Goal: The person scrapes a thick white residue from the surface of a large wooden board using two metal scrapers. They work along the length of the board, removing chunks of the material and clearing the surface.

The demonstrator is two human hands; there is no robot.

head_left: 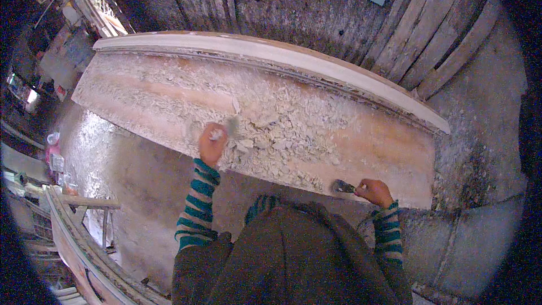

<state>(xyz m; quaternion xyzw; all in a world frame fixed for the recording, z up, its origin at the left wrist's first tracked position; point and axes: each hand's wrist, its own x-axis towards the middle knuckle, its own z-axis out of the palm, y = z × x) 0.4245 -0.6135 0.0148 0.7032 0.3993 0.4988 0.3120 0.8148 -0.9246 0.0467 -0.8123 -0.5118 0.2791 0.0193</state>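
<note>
My left hand [210, 148] is closed over the middle of a long, debris-covered board [389, 161]. A blurred grey-green blade [233, 126] sticks out beside its fingers, apparently a scraper, and something whitish shows in the grip. My right hand [375, 193] grips the handle of a putty knife [342, 186] at the board's near edge, toward the right. Its dark, flat blade points left. Pale flakes and crumbs [282, 135] are heaped mostly across the middle of the board and spread thinner to the left. Reddish-brown surface shows through on the right.
A raised white moulding [237, 47] runs along the board's far edge. Beyond it, timber planks [437, 34] lean near a rough dark wall [288, 17]. At the lower left stands a curved wooden frame [76, 237]. Dark debris [471, 172] litters the ground at right.
</note>
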